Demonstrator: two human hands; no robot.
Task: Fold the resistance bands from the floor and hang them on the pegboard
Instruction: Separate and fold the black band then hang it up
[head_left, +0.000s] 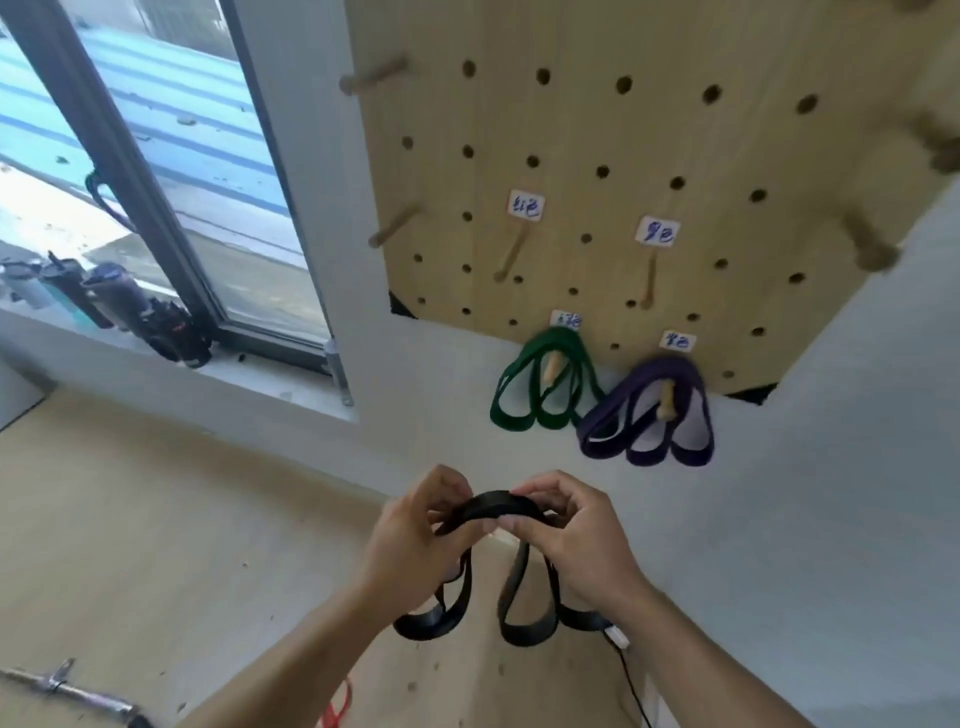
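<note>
A black resistance band (519, 608) is gathered into several hanging loops, and both hands pinch its top together in front of me. My left hand (415, 540) grips the left side of the bunched top, my right hand (566, 535) the right side. Above, the wooden pegboard (597, 130) is fixed to the wall. A folded green band (535, 384) and a folded purple band (649, 421) hang from pegs in its bottom row. Two labelled pegs above them, one (511, 254) on the left and one (649, 283) on the right, are bare. A piece of red band (337, 706) lies on the floor below.
A window with a sill (270, 374) is at the left; several dark bottles (104, 301) stand on it. A metal bar (72, 691) lies on the floor at the bottom left. A black cable with a white plug (618, 639) runs along the wall near my right wrist.
</note>
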